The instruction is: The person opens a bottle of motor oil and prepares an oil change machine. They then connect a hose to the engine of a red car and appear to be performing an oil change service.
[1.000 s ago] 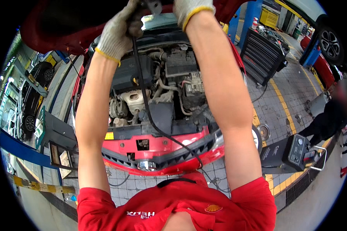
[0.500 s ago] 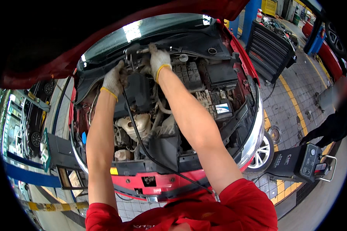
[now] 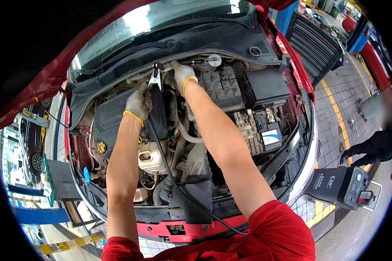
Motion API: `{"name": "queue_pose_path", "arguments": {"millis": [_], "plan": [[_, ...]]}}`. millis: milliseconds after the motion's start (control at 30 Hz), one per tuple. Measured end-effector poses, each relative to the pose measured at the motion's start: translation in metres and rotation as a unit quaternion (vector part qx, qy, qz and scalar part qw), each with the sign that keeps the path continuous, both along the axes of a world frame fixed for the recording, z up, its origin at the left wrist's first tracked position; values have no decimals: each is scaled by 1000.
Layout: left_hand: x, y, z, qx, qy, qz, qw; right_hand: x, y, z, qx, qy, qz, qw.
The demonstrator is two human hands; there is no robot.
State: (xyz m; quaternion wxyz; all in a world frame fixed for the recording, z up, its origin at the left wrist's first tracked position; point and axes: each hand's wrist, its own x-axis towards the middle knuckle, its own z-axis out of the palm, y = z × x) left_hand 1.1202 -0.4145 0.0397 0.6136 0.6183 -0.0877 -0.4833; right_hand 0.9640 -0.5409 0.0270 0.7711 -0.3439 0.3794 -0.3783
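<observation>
My left hand [image 3: 138, 103], in a pale knit glove with a yellow cuff, is closed on a silver spring clamp [image 3: 155, 81] at the rear of the engine. The clamp's jaws point toward the windshield, beside the engine cover. From under this hand a black cable [image 3: 164, 158] runs down across the engine bay and over the front edge. My right hand [image 3: 186, 77], gloved the same way, is closed just right of the clamp, by the pipes under the black cowl [image 3: 204, 41]. What its fingers hold is hidden.
The black engine cover [image 3: 113, 114] lies left, the battery [image 3: 270, 132] right. A raised red hood [image 3: 35, 93] arches overhead. Right of the car stand a black wheeled machine [image 3: 335, 185] and a dark tool cabinet [image 3: 311, 43]. A person in dark clothes [image 3: 374, 145] is at far right.
The view has moved closer over the engine bay. The clamp shows more plainly between my hands, and my left hand has come slightly back toward me. My right hand stays near the cowl.
</observation>
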Motion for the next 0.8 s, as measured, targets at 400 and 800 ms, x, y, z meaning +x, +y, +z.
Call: {"name": "queue_pose_path", "arguments": {"millis": [400, 800], "plan": [[-11, -26, -11, -2, 35, -15, 999, 9, -64, -55, -89, -4, 28, 996], [3, -22, -19, 17, 31, -35, 999, 12, -58, -46, 7, 87, 4, 996]]}}
